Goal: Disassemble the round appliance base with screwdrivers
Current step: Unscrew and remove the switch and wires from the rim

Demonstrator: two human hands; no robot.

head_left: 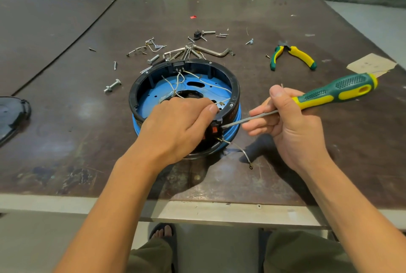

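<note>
The round appliance base, a black ring over a blue plate with loose grey wires inside, lies in the middle of the table. My left hand grips its near rim, thumb on top beside a small switch with a red button. My right hand holds a green and yellow screwdriver by the shaft end of its handle. The metal tip touches the rim right next to the switch. A wire with a ring terminal trails out onto the table.
Loose screws, bolts and hex keys lie scattered behind the base. Green and yellow pliers sit at the back right, near a taped patch. A black cover rests at the left edge. The table's front edge runs close below my forearms.
</note>
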